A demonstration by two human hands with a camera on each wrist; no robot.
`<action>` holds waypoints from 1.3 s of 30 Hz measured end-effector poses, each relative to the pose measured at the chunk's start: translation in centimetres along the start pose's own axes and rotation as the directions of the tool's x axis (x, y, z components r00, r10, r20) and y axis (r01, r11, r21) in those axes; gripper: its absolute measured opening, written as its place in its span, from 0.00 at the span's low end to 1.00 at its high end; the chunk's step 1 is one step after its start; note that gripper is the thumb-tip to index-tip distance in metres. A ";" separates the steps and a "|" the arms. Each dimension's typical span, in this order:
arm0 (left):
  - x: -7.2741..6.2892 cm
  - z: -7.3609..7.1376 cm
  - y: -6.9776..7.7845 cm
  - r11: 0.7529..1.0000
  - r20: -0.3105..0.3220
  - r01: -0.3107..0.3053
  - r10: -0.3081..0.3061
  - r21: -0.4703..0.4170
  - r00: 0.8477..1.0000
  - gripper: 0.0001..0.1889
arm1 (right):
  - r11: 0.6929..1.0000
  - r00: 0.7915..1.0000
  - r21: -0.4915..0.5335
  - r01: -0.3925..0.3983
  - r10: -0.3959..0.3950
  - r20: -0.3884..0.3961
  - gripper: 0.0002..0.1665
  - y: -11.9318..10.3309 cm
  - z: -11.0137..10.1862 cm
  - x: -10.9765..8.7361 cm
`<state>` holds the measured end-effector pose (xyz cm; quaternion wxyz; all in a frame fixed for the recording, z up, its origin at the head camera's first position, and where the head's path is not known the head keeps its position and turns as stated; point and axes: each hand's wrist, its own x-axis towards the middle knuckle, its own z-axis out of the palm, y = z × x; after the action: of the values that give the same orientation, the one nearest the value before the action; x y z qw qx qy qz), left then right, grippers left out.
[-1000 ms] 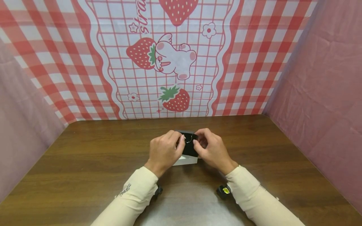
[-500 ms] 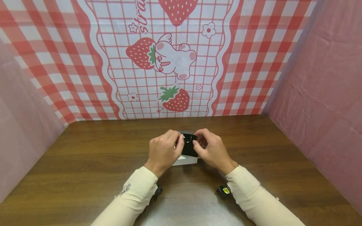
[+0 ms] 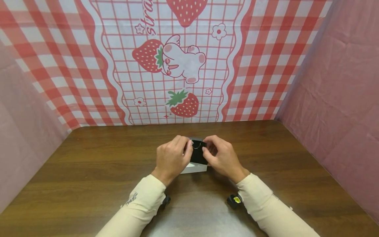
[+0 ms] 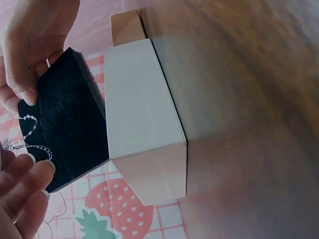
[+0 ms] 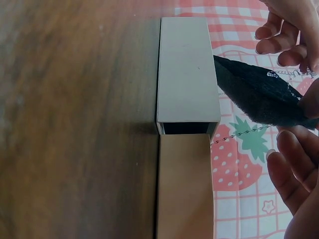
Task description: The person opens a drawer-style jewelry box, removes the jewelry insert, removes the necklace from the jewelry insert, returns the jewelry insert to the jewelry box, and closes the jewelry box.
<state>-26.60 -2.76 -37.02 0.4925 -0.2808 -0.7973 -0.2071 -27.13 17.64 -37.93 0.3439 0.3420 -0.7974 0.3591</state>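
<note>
In the head view a black foam pad (image 3: 199, 154) is tilted up between both hands. My right hand (image 3: 222, 157) pinches its right edge between thumb and fingers. A thin silver chain (image 4: 37, 147) hangs in a loop across the pad's face. The fingertips of my left hand (image 3: 172, 158) hold the chain near a small silver cluster (image 4: 7, 145), at the pad's left side. Part of the chain (image 5: 241, 133) also runs behind the pad toward the box. A white box (image 4: 137, 99) stands on the table just below the pad, partly covered by the hands in the head view.
A tan box part (image 5: 184, 184) sticks out of the white box's end on the right-hand side. Brown wood-grain table (image 3: 88, 184) lies all around. A checked strawberry cloth (image 3: 183, 65) hangs behind, with pink cloth (image 3: 331, 98) at the sides.
The left hand has shifted only slightly at the chain, and the chain's loop on the pad has changed shape a little. The right hand stays almost still on the pad.
</note>
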 end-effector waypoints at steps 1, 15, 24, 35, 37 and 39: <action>0.0 0.0 0.0 1.000 0.000 -0.001 0.001 0.001 1.000 0.10 | 1.000 1.000 0.000 0.000 0.000 0.001 0.12 0.0 0.0 0.0; 0.1 -0.2 -0.1 1.000 0.005 -0.003 0.003 -0.004 1.000 0.10 | 1.000 1.000 -0.007 0.023 -0.023 -0.015 0.14 0.1 0.1 -0.1; 0.3 -0.3 -0.1 1.000 -0.004 0.000 0.000 -0.008 1.000 0.10 | 1.000 1.000 -0.016 0.020 -0.020 -0.019 0.14 0.1 0.1 -0.1; 0.3 -0.4 -0.2 1.000 -0.001 -0.001 0.001 0.001 1.000 0.10 | 0.998 1.000 0.055 -0.019 0.020 -0.017 0.13 -0.2 -0.1 0.0; 0.4 -0.4 -0.2 1.000 -0.001 0.001 -0.001 0.002 1.000 0.10 | 0.998 1.000 0.064 -0.020 0.021 -0.018 0.13 -0.1 -0.1 0.0; 0.4 -0.4 -0.1 1.000 -0.001 0.002 -0.002 0.004 1.000 0.10 | 0.997 1.000 0.073 -0.022 0.024 -0.019 0.13 -0.1 -0.1 -0.1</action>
<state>-26.53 -3.05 -36.49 0.4934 -0.2790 -0.7976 -0.2061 -26.99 17.64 -37.91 0.3350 0.3416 -0.7841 0.3953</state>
